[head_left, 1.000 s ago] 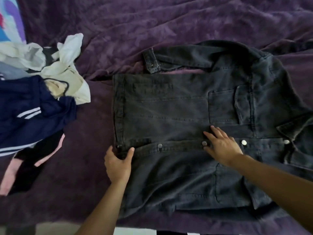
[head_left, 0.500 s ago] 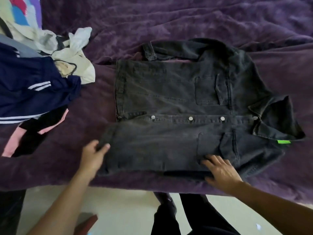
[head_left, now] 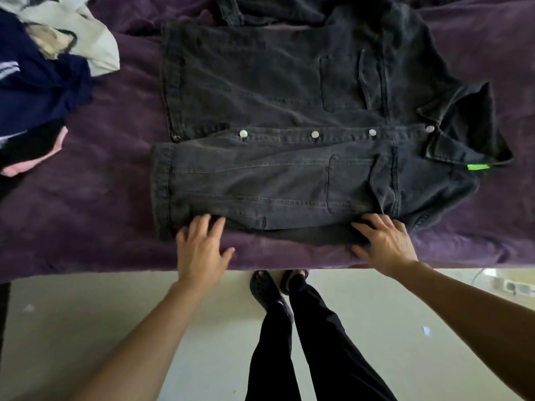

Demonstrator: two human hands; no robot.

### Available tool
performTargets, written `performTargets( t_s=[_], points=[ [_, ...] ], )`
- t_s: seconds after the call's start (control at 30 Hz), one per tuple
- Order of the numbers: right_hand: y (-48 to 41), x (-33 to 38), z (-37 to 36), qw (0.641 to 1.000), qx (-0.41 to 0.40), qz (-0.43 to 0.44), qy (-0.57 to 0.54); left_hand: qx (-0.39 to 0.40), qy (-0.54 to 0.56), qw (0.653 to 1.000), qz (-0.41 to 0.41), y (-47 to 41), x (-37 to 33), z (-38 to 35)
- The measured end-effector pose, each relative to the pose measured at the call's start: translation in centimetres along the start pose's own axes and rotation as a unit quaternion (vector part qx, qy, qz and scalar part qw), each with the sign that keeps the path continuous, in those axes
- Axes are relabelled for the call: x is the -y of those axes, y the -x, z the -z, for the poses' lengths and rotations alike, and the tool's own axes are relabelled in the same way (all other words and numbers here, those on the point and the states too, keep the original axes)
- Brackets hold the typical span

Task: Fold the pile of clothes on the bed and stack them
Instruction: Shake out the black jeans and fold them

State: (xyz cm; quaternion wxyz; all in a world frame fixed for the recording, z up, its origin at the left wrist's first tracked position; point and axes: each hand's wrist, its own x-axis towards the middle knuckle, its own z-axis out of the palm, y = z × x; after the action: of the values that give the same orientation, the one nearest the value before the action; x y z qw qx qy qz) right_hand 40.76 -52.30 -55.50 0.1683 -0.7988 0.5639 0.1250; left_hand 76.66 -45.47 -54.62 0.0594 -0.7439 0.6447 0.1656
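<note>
Jacket: one dark denim jacket (head_left: 275,91) lies spread front-up on the purple bed (head_left: 86,221), close to its near border
Long axis: left to right across the person; hem to the left, collar (head_left: 469,131) to the right
Left hand (head_left: 202,250): fingers straight and spread, tips resting on the near edge by the hem; grasping nothing
Right hand (head_left: 385,244): fingers flat on the near edge at the shoulder end; released, not clenched
Key relation: the jacket lies just beyond both sets of fingertips, one hand at each end of the near edge, neither nearer; the next fold probably goes away from the person, across the long axis
Counts: four metal buttons (head_left: 315,134) in a row; two chest pockets; one green tag (head_left: 477,167)
Pile (head_left: 37,91): unfolded, far left, apart from the jacket; at least three garments, navy, cream and black-and-pink
</note>
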Motion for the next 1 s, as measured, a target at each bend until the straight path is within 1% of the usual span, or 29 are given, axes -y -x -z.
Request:
performTargets(
  t_s=[0.07,0.1,0.13,0.17,0.2,0.23,0.27,0.33,0.37,0.43,0.5,0.57,0.63,0.77,0.83,0.9,1.0],
  points=[
    [0.4,-0.5,-0.5,0.997,-0.067,0.019,-0.025,-0.051,0.004,0.999,0.002,-1.1,0.7,-0.4],
    [0.6,-0.6,-0.5,0.994,-0.096,0.028,-0.045,-0.095,0.016,0.995,-0.015,-1.5,0.7,-0.6],
    [1.0,-0.6,-0.3,0.990,-0.118,0.036,-0.066,-0.138,0.032,0.988,-0.057,-1.6,0.3,-0.7],
    [1.6,-0.5,0.1,0.986,-0.136,0.040,-0.085,-0.163,0.050,0.978,-0.117,-1.6,-0.7,-0.8],
    [2.1,-0.4,0.7,0.982,-0.150,0.038,-0.104,-0.166,0.065,0.968,-0.174,-1.5,-1.9,-0.7],
    [2.7,-0.5,1.5,0.979,-0.160,0.031,-0.123,-0.151,0.070,0.962,-0.215,-1.2,-3.3,-0.7],
    [3.3,-0.8,2.5,0.975,-0.168,0.025,-0.140,-0.123,0.064,0.964,-0.228,-0.9,-4.8,-0.8],
    [4.3,-1.5,4.7,0.969,-0.184,0.030,-0.164,-0.076,0.052,0.977,-0.191,-0.9,-7.3,-0.9],
    [4.6,-1.8,5.8,0.966,-0.189,0.040,-0.172,-0.074,0.059,0.981,-0.168,-1.2,-8.2,-0.7],
    [4.9,-2.4,7.6,0.963,-0.194,0.066,-0.176,-0.101,0.101,0.977,-0.161,-1.7,-9.2,0.3],
    [4.9,-3.1,8.6,0.964,-0.182,0.066,-0.182,-0.135,0.137,0.962,-0.192,-1.6,-9.6,1.4],
    [4.9,-4.1,9.0,0.970,-0.166,0.045,-0.172,-0.141,0.158,0.947,-0.240,-0.4,-9.5,2.8],
    [5.2,-4.7,8.5,0.982,-0.124,0.034,-0.138,-0.110,0.173,0.944,-0.259,1.2,-9.0,4.4],
    [6.0,-4.6,6.8,0.994,-0.027,0.060,-0.092,0.020,0.166,0.950,-0.263,4.6,-7.8,7.5],
    [5.6,-4.5,7.1,0.992,0.002,0.064,-0.105,0.072,0.181,0.953,-0.232,5.3,-7.2,9.2],
    [4.7,-4.7,8.4,0.987,0.012,0.074,-0.142,0.123,0.200,0.952,-0.195,4.3,-6.7,11.2],
    [1.5,-4.5,11.4,0.976,0.042,0.087,-0.193,0.178,0.264,0.940,-0.126,-0.5,-5.9,13.7]
  ],
)
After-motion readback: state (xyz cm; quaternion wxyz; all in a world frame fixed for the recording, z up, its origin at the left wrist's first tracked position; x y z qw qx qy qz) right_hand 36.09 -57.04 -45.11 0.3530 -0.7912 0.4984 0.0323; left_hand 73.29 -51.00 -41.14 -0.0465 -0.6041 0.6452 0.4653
